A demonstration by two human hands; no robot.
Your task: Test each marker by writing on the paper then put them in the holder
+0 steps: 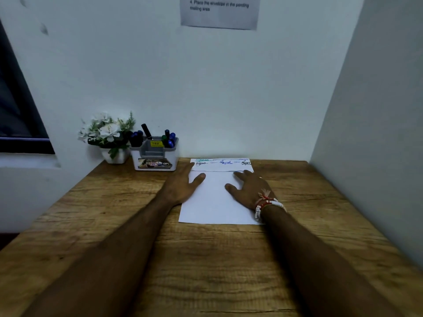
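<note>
The markers (pixel 169 138) stand in the holder (pixel 155 157) and the paper (pixel 215 207) has writing, so we think we're done. Our left hand (pixel 183 186) and right hand (pixel 248 188) lie flat, holding nothing

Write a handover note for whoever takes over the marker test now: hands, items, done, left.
Left hand: open, flat on the left edge of the paper.
Right hand: open, flat on its right side. Neither holds a marker.
The paper lies on the table, with test writing along its far edge. Markers stand in the holder, off its far left corner.
Done: writing; all visible markers stowed.
Left: probably nothing; check.
</note>
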